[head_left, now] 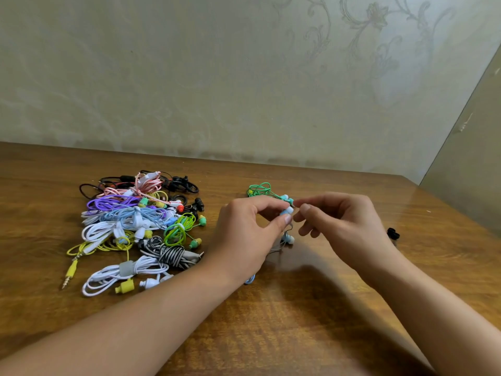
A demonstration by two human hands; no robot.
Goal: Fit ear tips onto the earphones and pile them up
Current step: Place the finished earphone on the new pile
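Observation:
My left hand (250, 229) pinches a light blue earbud (286, 211) between thumb and forefinger, above the table's middle. My right hand (343, 226) is right beside it, its fingers curled and its fingertips meeting at the earbud's tip; whether an ear tip sits between them is too small to tell. The second earbud of the same set (288, 238) hangs below on its grey-blue cable. A green wired earphone (261, 189) lies just behind my hands. A big heap of coiled earphones in many colours (135, 226) covers the table's left part.
The wooden table (271, 321) runs up to a patterned wall behind and a second wall on the right. A small black item (393, 234) lies to the right of my right hand. A yellow jack plug (70, 272) sticks out at the heap's front left.

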